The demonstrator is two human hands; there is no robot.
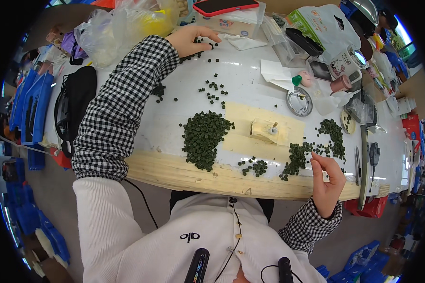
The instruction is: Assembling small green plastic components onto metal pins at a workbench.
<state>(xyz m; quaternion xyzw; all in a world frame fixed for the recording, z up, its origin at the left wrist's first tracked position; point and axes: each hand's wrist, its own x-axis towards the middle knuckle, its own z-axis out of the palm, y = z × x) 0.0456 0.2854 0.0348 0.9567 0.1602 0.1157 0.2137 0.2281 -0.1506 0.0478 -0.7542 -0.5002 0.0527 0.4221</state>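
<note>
My left hand (192, 41) reaches to the far side of the table, its thumb and fingers apart over a scatter of small dark green pieces (214, 87). Near the front edge at the right, my right hand (329, 181) has thumb and forefinger brought together in a pinch. Whatever lies between those fingertips is too small to make out. Beside them is a pile of the green pieces (296, 159). The largest heap of green pieces (204, 140) sits left of centre. Between the heaps, a cream block with a small upright pin (269, 130) rests on yellowish tape (238, 115).
A round metal dish (299, 101) and a pink spool (341, 84) stand at the right. Further right lie a screwdriver (374, 160) and tweezers (358, 165). A red-cased phone (225, 5) tops a box at the back. Plastic bags (123, 33) and a black pouch (82, 99) occupy the left.
</note>
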